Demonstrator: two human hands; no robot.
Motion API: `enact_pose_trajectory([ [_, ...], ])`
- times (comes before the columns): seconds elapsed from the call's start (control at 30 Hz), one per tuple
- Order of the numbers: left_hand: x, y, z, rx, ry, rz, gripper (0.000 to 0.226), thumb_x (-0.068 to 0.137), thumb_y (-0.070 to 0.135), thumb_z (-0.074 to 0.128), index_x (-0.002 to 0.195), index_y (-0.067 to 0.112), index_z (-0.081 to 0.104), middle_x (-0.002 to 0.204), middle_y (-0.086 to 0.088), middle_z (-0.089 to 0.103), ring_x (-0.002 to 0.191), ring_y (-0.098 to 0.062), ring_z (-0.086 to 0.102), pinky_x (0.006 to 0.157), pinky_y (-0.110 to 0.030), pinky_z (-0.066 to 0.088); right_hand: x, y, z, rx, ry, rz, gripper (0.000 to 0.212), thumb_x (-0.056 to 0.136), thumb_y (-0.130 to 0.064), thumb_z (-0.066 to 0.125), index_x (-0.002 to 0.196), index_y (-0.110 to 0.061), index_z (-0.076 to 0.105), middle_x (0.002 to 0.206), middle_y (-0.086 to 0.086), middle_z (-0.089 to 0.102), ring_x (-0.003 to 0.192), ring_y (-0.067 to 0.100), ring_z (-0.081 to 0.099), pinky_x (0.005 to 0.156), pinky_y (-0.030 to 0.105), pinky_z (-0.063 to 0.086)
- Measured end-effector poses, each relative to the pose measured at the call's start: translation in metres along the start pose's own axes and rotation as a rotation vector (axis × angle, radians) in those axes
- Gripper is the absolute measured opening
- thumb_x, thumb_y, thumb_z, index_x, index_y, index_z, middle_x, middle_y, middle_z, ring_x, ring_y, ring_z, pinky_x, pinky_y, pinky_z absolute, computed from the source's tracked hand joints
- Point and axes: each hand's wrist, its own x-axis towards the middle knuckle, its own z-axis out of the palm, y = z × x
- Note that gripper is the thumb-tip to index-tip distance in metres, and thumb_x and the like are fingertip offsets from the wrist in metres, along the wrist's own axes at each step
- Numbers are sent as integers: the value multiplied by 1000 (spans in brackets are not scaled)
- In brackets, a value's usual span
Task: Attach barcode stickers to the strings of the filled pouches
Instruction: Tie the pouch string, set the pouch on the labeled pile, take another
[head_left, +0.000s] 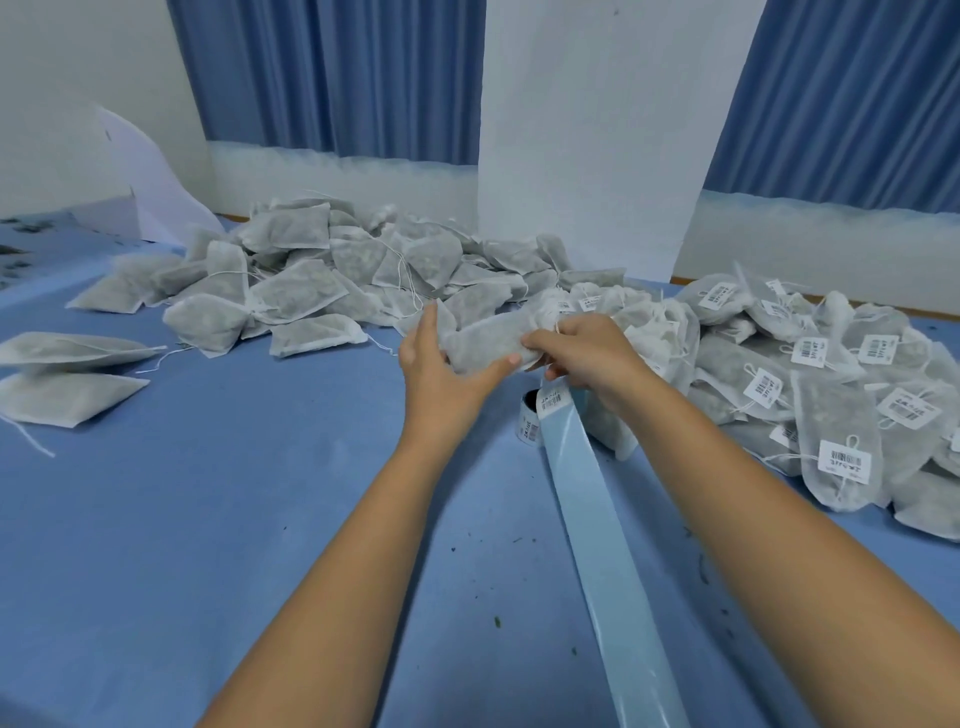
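Observation:
Both my hands hold one filled white pouch (485, 340) above the blue table. My left hand (441, 358) grips its left end, thumb on top. At its tied right end my right hand (587, 353) has its fingers curled around the string area. Just below my right hand stands a small roll of barcode stickers (531, 421), with one sticker (550, 401) at the top of a pale blue backing strip (597, 545) that trails toward me. Whether my right fingers also touch a sticker is hidden.
A heap of unlabelled pouches (311, 280) lies at the back left, and two more pouches (67, 374) lie at the far left. A pile of pouches with barcode stickers (831, 384) fills the right side. The blue tablecloth (234, 519) carries small green crumbs.

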Motion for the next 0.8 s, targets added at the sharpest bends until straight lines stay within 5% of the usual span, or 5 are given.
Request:
enact_pose_trajectory([
  [0.1,-4,-1,-3,243,-26,187,81,71,37,87,142,27,50,157,-1,20,142,-14,27,109,-16,27,-7,-2,-1,-52,-52,-35,33,84,-24,72,57,-14,57,48,-11,62,40,3,55,38,10,35],
  [0.2,-11,1,-1,520,-87,200,68,72,50,83,133,30,60,157,1,29,149,-21,17,120,-40,20,-14,-1,-3,-61,-97,-87,31,86,-27,73,57,-17,65,56,-7,68,42,4,55,43,10,38],
  [0.33,-9,-1,-5,403,-116,192,20,94,33,62,108,24,72,106,2,66,103,-15,56,90,-28,45,-21,1,-7,-90,-145,-127,30,84,-46,72,82,-16,76,72,-6,75,53,0,60,56,11,47],
  [0.47,-5,-4,-4,300,-95,52,25,98,32,55,87,11,64,72,6,56,66,-11,51,54,-12,37,-26,8,-12,-112,-102,-171,22,87,-41,70,85,-21,76,75,-6,74,66,3,65,64,18,51],
  [0.8,-10,-1,-2,333,-162,92,29,97,29,57,70,21,50,63,10,46,53,-3,40,49,-17,31,-30,16,-8,-114,4,-189,12,89,-27,71,81,-18,75,71,1,72,56,4,54,62,21,47],
])
